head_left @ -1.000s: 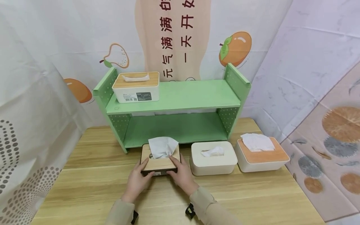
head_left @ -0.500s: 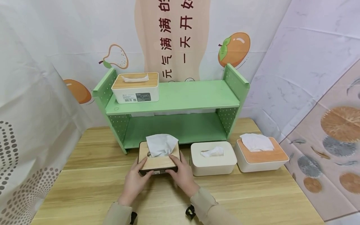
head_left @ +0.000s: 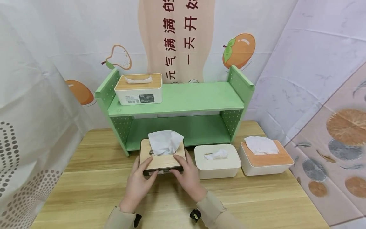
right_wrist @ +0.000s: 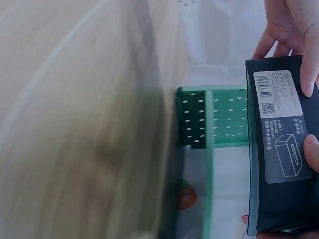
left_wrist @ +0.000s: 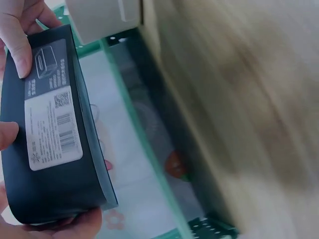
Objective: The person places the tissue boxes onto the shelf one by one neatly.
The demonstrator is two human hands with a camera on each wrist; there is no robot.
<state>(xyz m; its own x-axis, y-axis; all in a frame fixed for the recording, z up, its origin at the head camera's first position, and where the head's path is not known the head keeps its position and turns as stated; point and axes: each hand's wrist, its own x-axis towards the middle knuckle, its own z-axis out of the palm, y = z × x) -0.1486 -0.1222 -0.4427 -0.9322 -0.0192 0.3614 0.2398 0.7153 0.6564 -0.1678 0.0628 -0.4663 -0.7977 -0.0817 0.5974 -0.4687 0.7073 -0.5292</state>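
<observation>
Both hands grip a black tissue box (head_left: 161,162) with a pale wooden lid, in front of the green shelf in the head view. A white tissue (head_left: 166,142) sticks up from its slot. My left hand (head_left: 138,183) holds the box's left end and my right hand (head_left: 190,176) its right end, with both thumbs on the front side. The left wrist view shows the box's labelled side (left_wrist: 52,124) tilted, with fingers (left_wrist: 82,226) curled under its near end. Held above the table, the box (right_wrist: 276,204) also appears at the right of the right wrist view.
A green two-tier shelf (head_left: 183,95) stands at the back of the wooden table (head_left: 94,194). On its upper tier, at the left, sits a white tissue box (head_left: 140,95) with a wooden lid. A cream tissue box (head_left: 217,170) and an orange-topped one (head_left: 266,168) stand to the right.
Both hands have lifted the black tissue box from the table and moved it slightly forward towards the shelf. The other tissue boxes stay in place.
</observation>
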